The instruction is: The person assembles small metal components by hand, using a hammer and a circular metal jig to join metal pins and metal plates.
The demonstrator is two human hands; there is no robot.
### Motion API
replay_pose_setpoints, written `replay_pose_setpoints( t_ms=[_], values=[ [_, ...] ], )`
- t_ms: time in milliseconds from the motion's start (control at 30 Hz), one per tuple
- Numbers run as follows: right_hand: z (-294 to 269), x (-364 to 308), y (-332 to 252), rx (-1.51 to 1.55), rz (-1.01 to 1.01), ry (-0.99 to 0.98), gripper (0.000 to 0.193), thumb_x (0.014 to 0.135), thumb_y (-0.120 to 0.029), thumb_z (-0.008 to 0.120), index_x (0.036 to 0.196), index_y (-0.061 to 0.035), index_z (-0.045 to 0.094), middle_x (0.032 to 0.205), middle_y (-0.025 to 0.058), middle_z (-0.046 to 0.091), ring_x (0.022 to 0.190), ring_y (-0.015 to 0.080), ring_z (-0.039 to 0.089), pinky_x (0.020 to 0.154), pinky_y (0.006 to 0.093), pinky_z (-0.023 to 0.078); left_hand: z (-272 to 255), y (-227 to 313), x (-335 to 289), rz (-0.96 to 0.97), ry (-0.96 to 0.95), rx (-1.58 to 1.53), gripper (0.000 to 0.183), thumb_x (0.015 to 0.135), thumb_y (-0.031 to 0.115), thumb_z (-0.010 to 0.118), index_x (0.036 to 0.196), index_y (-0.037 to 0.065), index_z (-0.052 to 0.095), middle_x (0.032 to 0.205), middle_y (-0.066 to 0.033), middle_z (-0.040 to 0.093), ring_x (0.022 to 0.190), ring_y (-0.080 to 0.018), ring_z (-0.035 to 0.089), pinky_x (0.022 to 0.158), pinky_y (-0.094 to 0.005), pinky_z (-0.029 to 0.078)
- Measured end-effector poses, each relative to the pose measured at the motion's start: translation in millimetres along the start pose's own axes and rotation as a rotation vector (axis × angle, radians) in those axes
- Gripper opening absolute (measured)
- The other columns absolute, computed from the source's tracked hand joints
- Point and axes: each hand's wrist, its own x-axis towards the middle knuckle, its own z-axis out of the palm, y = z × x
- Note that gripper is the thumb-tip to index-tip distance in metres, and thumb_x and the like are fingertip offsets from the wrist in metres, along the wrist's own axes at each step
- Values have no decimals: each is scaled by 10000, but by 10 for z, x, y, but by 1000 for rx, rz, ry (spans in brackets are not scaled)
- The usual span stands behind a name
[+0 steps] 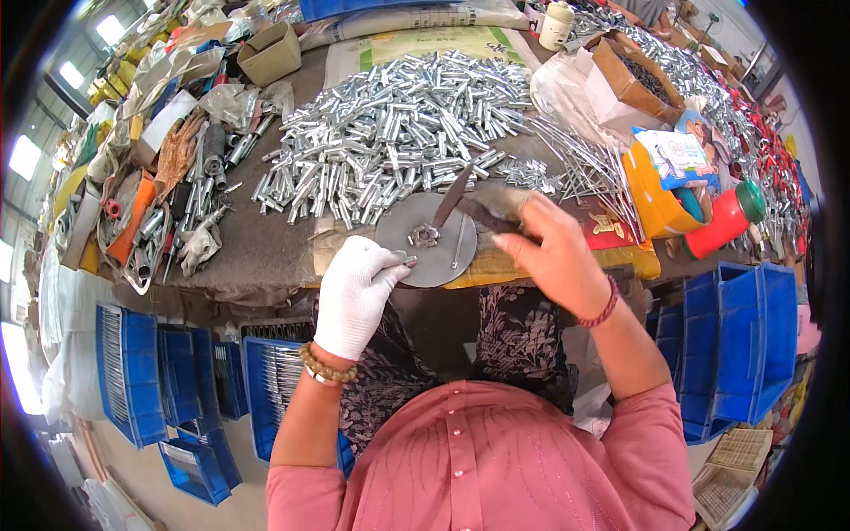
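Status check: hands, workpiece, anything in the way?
Left hand gloved, pinching small metal piece at gray disc. Right hand motion-blurred, gripping dark hammer-like tool. Loose metal parts on disc; metal tube pile behind it.

2 hands (359, 274) (552, 252), 1 wht glv (343, 310), 1 disc (440, 262).

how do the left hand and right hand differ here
The left hand wears a white glove; the right hand has none. The left hand pinches a small metal piece, while the right hand grips a dark hammer-like tool. The left hand's wrist has a tan beaded bracelet, the right hand's a red one. Both hold something.
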Motion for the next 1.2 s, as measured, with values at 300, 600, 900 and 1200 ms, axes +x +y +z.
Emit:
replay_pose_setpoints(
  t_ms=[300, 600, 900, 1200],
  values=[
    [-20, -44, 363, -787, -146, 74, 350, 821, -95, 791, 1169, -101, 747, 1116, 110, 623, 1079, 314, 643, 905, 450, 527, -13, 16, -11, -37, -8, 6, 113, 848, 49, 820, 953, 19, 790, 891, -100, 653, 884, -258, 643, 792, -356, 507],
    [177, 74, 296, -459, -554, -167, 63, 831, -98, 681, 894, -97, 680, 944, 33, 624, 964, 231, 646, 834, 380, 524, -27, 39, -2, -57, -23, -41, 115, 844, 39, 819, 957, 28, 802, 891, -86, 662, 882, -236, 641, 787, -339, 503],
    [490, 116, 101, -260, -398, -103, 55, 840, -107, 735, 849, -91, 683, 897, 56, 593, 891, 280, 626, 783, 401, 516, -92, 59, 2, -80, -50, -40, 123, 852, 66, 820, 965, 40, 780, 895, -93, 635, 855, -256, 636, 770, -358, 509],
    [590, 216, 109, -215, -394, -115, 196, 791, -149, 824, 781, -71, 645, 871, 71, 589, 867, 302, 620, 763, 436, 518, -69, 3, -23, -45, -19, -56, 147, 823, 50, 828, 953, 33, 763, 896, -94, 627, 869, -263, 638, 779, -361, 512]
  ],
)
